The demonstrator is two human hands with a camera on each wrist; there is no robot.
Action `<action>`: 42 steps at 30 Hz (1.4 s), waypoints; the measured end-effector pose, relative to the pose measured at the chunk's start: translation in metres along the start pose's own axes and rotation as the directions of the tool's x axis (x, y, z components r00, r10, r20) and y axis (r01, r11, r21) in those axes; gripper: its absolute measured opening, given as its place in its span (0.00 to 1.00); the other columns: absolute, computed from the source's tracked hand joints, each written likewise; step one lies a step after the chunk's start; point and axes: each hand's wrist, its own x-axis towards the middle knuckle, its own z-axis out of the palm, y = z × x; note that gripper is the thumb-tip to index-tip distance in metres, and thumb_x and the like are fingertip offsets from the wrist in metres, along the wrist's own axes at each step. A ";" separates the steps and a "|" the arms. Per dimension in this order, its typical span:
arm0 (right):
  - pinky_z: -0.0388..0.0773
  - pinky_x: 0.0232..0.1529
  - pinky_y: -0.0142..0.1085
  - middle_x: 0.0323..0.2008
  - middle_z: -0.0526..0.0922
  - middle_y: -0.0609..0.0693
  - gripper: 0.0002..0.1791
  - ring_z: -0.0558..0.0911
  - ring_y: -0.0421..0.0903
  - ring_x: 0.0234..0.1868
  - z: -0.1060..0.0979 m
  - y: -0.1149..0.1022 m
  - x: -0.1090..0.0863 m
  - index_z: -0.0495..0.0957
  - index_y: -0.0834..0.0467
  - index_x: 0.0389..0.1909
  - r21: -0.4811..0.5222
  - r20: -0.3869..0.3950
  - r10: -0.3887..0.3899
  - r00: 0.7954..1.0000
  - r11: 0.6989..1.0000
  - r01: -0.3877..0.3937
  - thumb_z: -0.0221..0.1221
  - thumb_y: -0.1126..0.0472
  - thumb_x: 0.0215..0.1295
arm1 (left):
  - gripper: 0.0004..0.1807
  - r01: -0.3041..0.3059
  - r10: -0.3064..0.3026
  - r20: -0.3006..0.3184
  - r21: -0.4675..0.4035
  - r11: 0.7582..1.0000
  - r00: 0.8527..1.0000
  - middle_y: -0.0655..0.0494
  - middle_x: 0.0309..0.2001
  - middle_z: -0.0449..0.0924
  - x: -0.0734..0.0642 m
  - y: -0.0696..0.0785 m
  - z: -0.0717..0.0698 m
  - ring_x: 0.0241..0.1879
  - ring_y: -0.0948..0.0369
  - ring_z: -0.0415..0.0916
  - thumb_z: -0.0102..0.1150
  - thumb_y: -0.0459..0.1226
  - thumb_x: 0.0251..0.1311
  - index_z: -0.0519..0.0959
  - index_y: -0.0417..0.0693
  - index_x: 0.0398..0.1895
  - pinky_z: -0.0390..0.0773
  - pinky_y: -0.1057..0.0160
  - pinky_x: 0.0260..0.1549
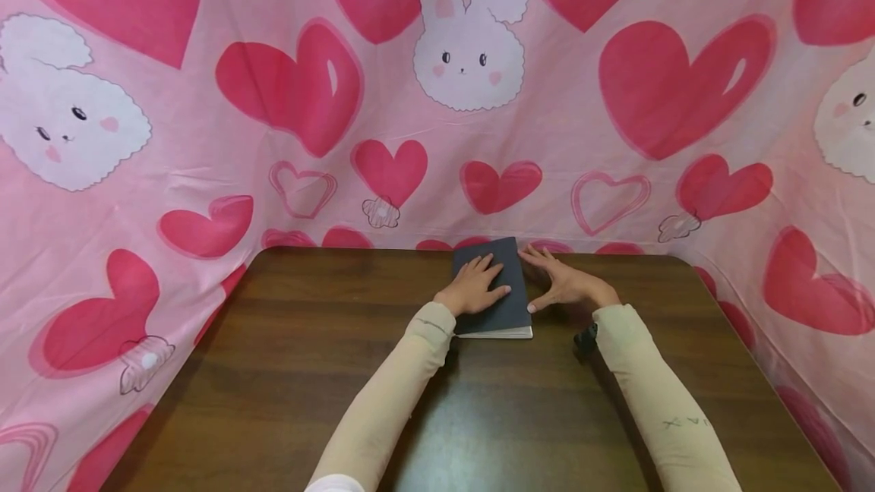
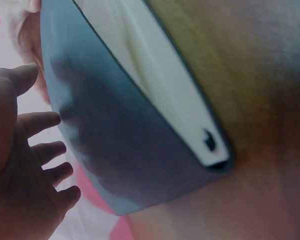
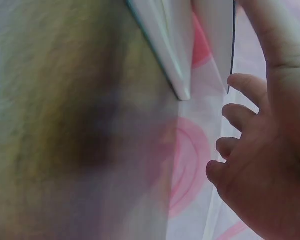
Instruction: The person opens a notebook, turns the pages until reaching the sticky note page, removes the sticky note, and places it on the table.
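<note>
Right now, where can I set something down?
The table has bare wood from its left edge to the dark-covered book and left sleeve; between it and the right sleeve, in front of the book; and from the right sleeve to the right edge. It's crowded around the book: left hand over it, right hand beside it.

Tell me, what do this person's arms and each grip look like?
The left sleeve and right sleeve are pale cream. The right bears dark marks, with a small black object by its cuff; white fabric borders the left. The left grip and right grip are ungloved.
</note>
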 end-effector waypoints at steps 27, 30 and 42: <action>0.42 0.60 0.68 0.73 0.34 0.59 0.59 0.32 0.62 0.71 0.006 -0.025 0.017 0.40 0.51 0.74 -0.063 -0.092 -0.027 0.995 0.998 0.021 0.67 0.42 0.48 | 0.29 0.063 -0.016 -0.202 0.230 0.971 0.979 0.53 0.73 0.47 -0.020 0.030 -0.060 0.72 0.48 0.38 0.41 0.57 0.63 0.65 0.64 0.66 0.39 0.49 0.68; 0.41 0.62 0.66 0.73 0.36 0.60 0.60 0.33 0.63 0.71 0.013 -0.023 0.016 0.40 0.54 0.74 -0.107 -0.049 0.014 0.999 0.994 -0.019 0.66 0.39 0.48 | 0.28 0.080 -0.024 -0.204 0.267 0.960 0.979 0.54 0.73 0.47 -0.025 0.030 -0.065 0.72 0.49 0.36 0.40 0.57 0.63 0.65 0.65 0.66 0.38 0.49 0.68; 0.38 0.64 0.64 0.73 0.37 0.62 0.63 0.35 0.65 0.71 0.031 -0.021 0.014 0.39 0.63 0.72 -0.216 0.121 0.103 0.987 0.973 -0.075 0.65 0.38 0.48 | 0.27 0.090 -0.032 -0.253 0.219 0.971 0.967 0.53 0.73 0.47 -0.043 0.012 -0.077 0.72 0.48 0.39 0.41 0.55 0.64 0.65 0.66 0.66 0.39 0.48 0.68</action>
